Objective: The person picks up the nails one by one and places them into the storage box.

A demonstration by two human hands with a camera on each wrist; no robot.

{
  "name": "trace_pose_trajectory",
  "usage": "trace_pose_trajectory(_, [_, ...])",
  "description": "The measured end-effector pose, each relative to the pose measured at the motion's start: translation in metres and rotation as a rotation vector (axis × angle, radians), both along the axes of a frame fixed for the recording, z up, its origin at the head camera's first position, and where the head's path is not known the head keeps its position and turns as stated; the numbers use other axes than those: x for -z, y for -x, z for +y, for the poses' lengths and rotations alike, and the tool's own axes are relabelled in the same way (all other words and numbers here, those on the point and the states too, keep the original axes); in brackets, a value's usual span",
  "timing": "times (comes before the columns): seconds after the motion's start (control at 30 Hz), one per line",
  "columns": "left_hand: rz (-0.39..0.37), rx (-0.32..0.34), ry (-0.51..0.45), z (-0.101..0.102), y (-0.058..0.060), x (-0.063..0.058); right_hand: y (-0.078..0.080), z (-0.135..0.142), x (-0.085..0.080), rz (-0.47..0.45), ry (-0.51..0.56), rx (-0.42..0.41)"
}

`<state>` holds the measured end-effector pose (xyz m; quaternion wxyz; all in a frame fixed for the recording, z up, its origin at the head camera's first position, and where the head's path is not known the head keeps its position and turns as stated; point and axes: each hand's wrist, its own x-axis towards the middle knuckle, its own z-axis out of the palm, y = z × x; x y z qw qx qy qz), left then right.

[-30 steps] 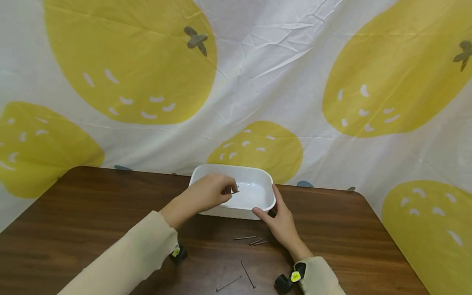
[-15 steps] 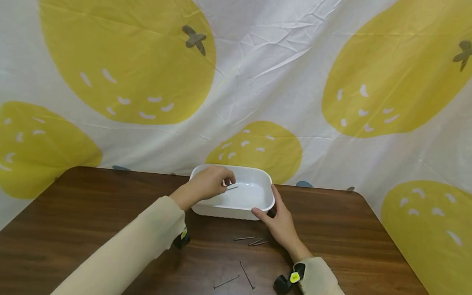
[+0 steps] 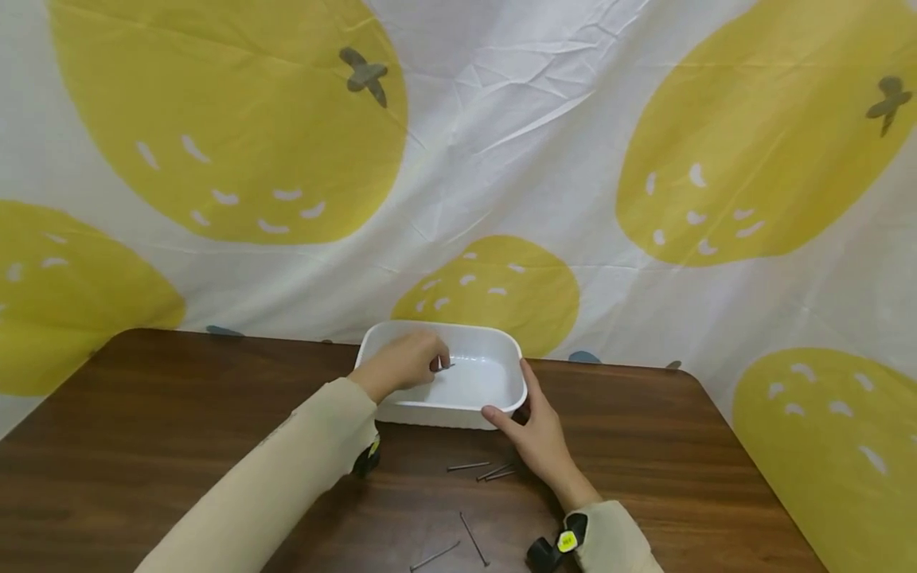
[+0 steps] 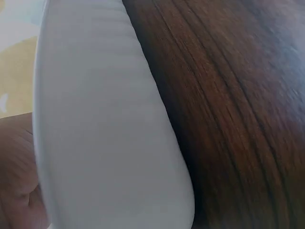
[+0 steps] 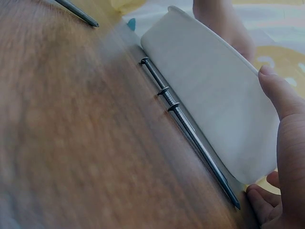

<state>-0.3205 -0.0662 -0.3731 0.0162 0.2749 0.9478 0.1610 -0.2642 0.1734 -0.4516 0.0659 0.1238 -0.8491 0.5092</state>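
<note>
A white rectangular basin [image 3: 437, 415] stands near the table's back edge. My left hand [image 3: 404, 362] reaches over its left part, fingers curled down inside. A thin nail [image 3: 447, 367] juts from between its thumb and fingertips, mostly hidden by them. My right hand [image 3: 540, 434] grips the basin's right end, its thumb on the near rim and its fingers round the outer side. In the right wrist view, several steel nails [image 5: 200, 143] lie close together along the basin's outer wall. The left wrist view mostly shows that wall [image 4: 105, 119], with part of the left hand behind the rim.
On the brown wooden table [image 3: 236, 422], a single nail [image 3: 469, 466] lies in front of the basin beside the group. Two more nails, a slanted nail [image 3: 474, 539] and another nail [image 3: 435, 556], lie nearer the front. A patterned cloth [image 3: 458, 159] hangs behind the table.
My left forearm has moved forward and to the right, and less of the nail shows at the left fingertips. The right hand keeps its grip on the basin. The head view has shifted slightly.
</note>
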Motion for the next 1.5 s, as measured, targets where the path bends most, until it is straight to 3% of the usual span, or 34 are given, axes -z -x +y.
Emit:
trace_pose_trajectory(0.23, [-0.037,-0.073,0.034,-0.001,0.004,0.014,-0.002,-0.004,0.002,0.007,-0.003,-0.007])
trace_pose_trajectory(0.4, [-0.029,-0.096,0.052,-0.003,0.005,0.018,-0.003,-0.004,0.001,0.011,0.008,-0.008])
trace_pose_trajectory(0.87, [-0.054,-0.120,0.083,-0.007,0.003,0.016,-0.004,-0.006,0.000,0.010,0.029,-0.022])
trace_pose_trajectory(1.23, [-0.026,-0.095,0.095,-0.007,0.004,0.013,-0.002,-0.004,0.000,0.016,0.027,-0.019])
trace_pose_trajectory(1.37, [0.030,-0.063,0.063,-0.005,-0.005,0.008,-0.002,-0.002,-0.001,0.023,0.034,-0.016])
trace_pose_trajectory(1.5, [0.098,-0.046,0.006,-0.005,-0.024,-0.001,-0.001,0.000,-0.002,0.024,0.030,-0.012])
